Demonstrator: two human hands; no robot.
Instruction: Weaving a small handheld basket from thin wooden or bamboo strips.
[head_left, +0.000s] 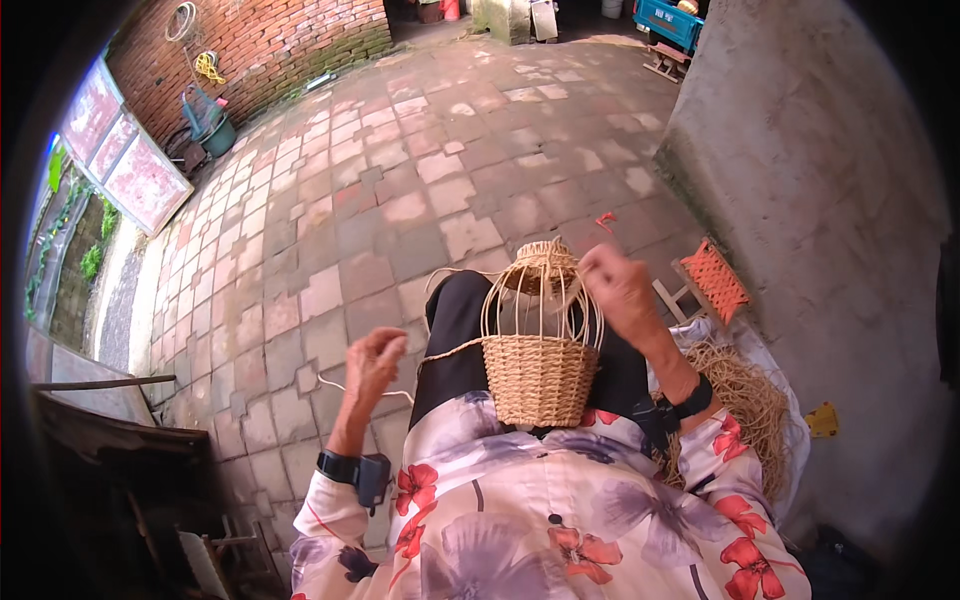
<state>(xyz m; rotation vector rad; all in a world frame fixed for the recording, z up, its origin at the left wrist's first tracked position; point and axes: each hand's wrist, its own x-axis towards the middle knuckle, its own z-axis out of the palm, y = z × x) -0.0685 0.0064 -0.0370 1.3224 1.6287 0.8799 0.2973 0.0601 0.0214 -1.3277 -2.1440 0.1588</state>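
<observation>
A woven straw basket [541, 380] sits upright between my thighs. Its lower part is tightly woven, bare ribs rise above that, and a narrower woven neck [545, 262] tops them. My right hand [617, 287] is closed beside the neck, slightly blurred; a blurred strand shows near its fingertips. Out to the left of the basket, apart from it, my left hand [374, 362] has its fingers curled together; what they hold, if anything, is hidden. A straw cord [452, 352] trails left from the top of the woven part, and a pale cord end [345, 385] shows near my left wrist.
A heap of loose straw cord [735, 405] lies on white sheeting at my right, by a stool with an orange woven seat [715, 282]. A grey wall [820, 200] rises close on the right. Paving [320, 270] stretches ahead; a dark wooden piece [125, 460] stands at left.
</observation>
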